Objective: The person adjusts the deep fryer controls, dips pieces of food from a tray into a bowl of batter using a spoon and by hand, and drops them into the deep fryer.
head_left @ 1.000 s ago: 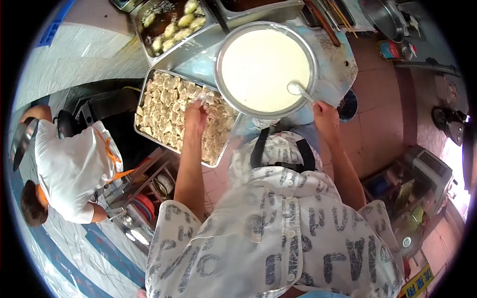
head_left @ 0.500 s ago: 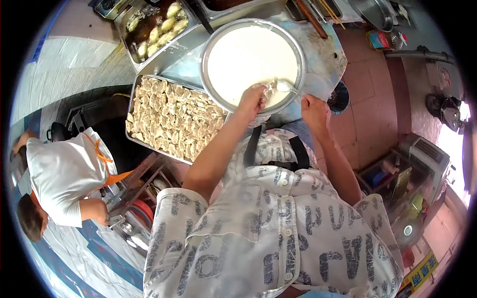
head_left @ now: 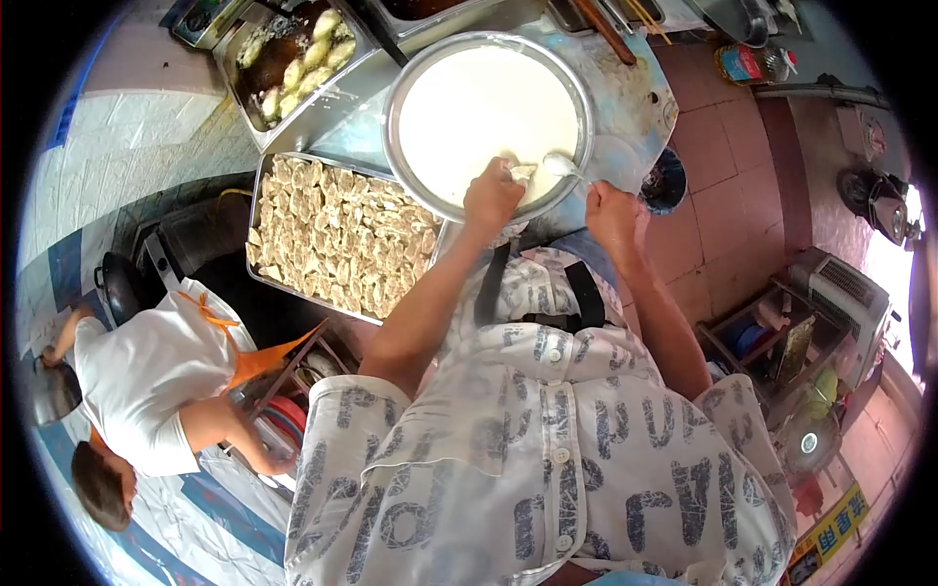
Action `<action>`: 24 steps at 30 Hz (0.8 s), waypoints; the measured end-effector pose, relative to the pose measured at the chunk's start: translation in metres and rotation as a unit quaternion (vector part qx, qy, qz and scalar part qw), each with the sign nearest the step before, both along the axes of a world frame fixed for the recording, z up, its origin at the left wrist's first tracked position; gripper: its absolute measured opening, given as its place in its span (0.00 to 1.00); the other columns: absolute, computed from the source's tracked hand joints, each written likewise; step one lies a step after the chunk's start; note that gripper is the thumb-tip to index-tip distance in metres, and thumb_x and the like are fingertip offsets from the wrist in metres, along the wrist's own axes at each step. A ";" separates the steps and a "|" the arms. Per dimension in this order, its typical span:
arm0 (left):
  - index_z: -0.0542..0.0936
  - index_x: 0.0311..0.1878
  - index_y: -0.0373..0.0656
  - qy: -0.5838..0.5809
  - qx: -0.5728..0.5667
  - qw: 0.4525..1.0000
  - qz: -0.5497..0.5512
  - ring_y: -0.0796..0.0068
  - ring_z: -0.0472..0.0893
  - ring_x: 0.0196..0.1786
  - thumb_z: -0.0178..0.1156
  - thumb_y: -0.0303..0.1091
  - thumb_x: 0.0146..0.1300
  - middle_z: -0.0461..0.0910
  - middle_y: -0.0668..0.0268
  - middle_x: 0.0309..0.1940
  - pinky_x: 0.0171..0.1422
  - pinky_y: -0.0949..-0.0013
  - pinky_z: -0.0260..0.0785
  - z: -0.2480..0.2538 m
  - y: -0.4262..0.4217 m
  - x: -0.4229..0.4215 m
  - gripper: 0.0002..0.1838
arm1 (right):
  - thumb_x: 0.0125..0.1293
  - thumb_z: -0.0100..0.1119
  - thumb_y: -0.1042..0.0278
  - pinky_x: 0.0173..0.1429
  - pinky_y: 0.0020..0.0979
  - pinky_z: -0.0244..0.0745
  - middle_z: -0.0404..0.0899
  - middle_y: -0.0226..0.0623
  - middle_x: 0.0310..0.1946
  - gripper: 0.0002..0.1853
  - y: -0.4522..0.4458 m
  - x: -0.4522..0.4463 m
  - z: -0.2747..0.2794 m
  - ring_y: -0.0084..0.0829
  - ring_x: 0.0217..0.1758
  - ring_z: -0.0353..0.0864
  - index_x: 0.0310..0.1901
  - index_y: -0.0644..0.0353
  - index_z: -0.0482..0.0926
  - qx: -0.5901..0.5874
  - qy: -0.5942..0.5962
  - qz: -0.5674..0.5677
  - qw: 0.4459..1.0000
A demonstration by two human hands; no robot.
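Observation:
A wide metal bowl (head_left: 393, 146) of white batter (head_left: 484, 107) stands in front of me. Over its near edge, my left hand (head_left: 493, 198) pinches a small pale food piece (head_left: 523, 174) just above the batter. My right hand (head_left: 614, 213), closed around a spoon handle, is beyond the bowl's right rim. The spoon's (head_left: 559, 164) rounded end, coated white, is in the bowl close to the food piece. Left of the bowl lies a metal tray (head_left: 256, 210) covered with rows of similar brownish, pale-dusted pieces (head_left: 342, 234).
Several battered pieces (head_left: 315, 63) float in a fryer (head_left: 259, 132) of dark oil at upper left. A co-worker in a white shirt (head_left: 147, 376) bends at far left. Long utensils (head_left: 606, 34) lie at the back. An oil bottle (head_left: 747, 64) and dark bucket (head_left: 666, 184) stand right.
My left hand has turned slightly, and the food piece now shows more clearly at its fingertips. The spoon hardly moves. The co-worker at left has shifted, lowering an arm toward the shelf.

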State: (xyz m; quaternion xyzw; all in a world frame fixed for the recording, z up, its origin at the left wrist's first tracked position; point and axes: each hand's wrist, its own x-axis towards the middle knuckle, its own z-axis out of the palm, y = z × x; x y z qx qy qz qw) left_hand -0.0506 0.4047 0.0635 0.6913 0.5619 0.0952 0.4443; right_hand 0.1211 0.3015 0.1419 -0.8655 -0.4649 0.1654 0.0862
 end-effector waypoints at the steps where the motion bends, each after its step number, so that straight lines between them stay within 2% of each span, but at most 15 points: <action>1: 0.78 0.50 0.46 0.071 0.022 0.997 -0.027 0.54 0.85 0.39 0.64 0.39 0.58 0.85 0.54 0.34 0.43 0.52 0.76 0.002 -0.001 0.001 0.17 | 0.68 0.53 0.59 0.41 0.52 0.77 0.82 0.53 0.28 0.13 0.000 -0.002 -0.002 0.57 0.35 0.83 0.32 0.57 0.81 -0.015 -0.013 0.017 1.000; 5: 0.78 0.52 0.48 0.128 0.043 0.988 -0.076 0.50 0.84 0.41 0.64 0.42 0.57 0.85 0.54 0.35 0.44 0.51 0.75 -0.005 -0.002 0.003 0.19 | 0.67 0.53 0.60 0.40 0.52 0.78 0.82 0.53 0.26 0.13 0.002 -0.013 -0.010 0.56 0.33 0.84 0.33 0.59 0.81 -0.053 -0.030 0.064 0.996; 7: 0.78 0.53 0.48 0.120 0.063 0.986 -0.094 0.51 0.84 0.41 0.65 0.42 0.57 0.85 0.55 0.35 0.44 0.51 0.76 -0.010 -0.005 0.002 0.20 | 0.66 0.53 0.62 0.38 0.53 0.78 0.82 0.53 0.25 0.11 0.001 -0.020 -0.009 0.56 0.31 0.84 0.33 0.58 0.81 0.010 0.014 0.082 0.996; 11: 0.78 0.53 0.47 0.080 0.076 0.990 -0.083 0.51 0.85 0.40 0.65 0.42 0.57 0.85 0.55 0.34 0.45 0.51 0.76 -0.016 -0.008 -0.002 0.21 | 0.68 0.54 0.60 0.37 0.54 0.77 0.81 0.52 0.25 0.11 0.001 -0.027 -0.002 0.57 0.32 0.82 0.32 0.58 0.80 0.049 0.008 0.073 0.996; 14: 0.77 0.53 0.47 0.092 0.060 0.992 -0.067 0.51 0.85 0.40 0.65 0.43 0.56 0.85 0.54 0.35 0.45 0.51 0.76 -0.015 -0.008 -0.005 0.22 | 0.64 0.55 0.63 0.38 0.55 0.78 0.81 0.53 0.24 0.09 0.004 -0.016 -0.008 0.56 0.30 0.84 0.33 0.58 0.81 0.040 -0.034 0.046 0.998; 17: 0.77 0.54 0.47 0.105 0.056 0.991 -0.057 0.51 0.85 0.40 0.66 0.43 0.56 0.85 0.54 0.35 0.45 0.50 0.76 -0.020 -0.008 -0.005 0.23 | 0.65 0.56 0.61 0.38 0.53 0.78 0.82 0.52 0.24 0.10 0.003 -0.012 -0.017 0.56 0.30 0.83 0.32 0.57 0.81 -0.012 -0.031 0.080 0.996; 20: 0.77 0.55 0.47 0.100 0.045 0.993 -0.047 0.51 0.85 0.40 0.66 0.42 0.56 0.85 0.54 0.35 0.45 0.50 0.75 -0.019 -0.009 -0.008 0.23 | 0.65 0.56 0.61 0.38 0.53 0.78 0.82 0.51 0.24 0.10 0.002 -0.025 -0.006 0.54 0.30 0.84 0.32 0.57 0.81 0.053 0.037 0.080 0.995; 24: 0.77 0.55 0.47 0.064 0.036 0.997 -0.034 0.50 0.85 0.41 0.66 0.41 0.56 0.85 0.53 0.36 0.45 0.49 0.75 -0.004 -0.008 -0.009 0.23 | 0.66 0.56 0.61 0.38 0.52 0.77 0.82 0.52 0.25 0.10 0.006 -0.025 -0.004 0.55 0.31 0.83 0.32 0.57 0.81 0.054 0.008 0.056 0.997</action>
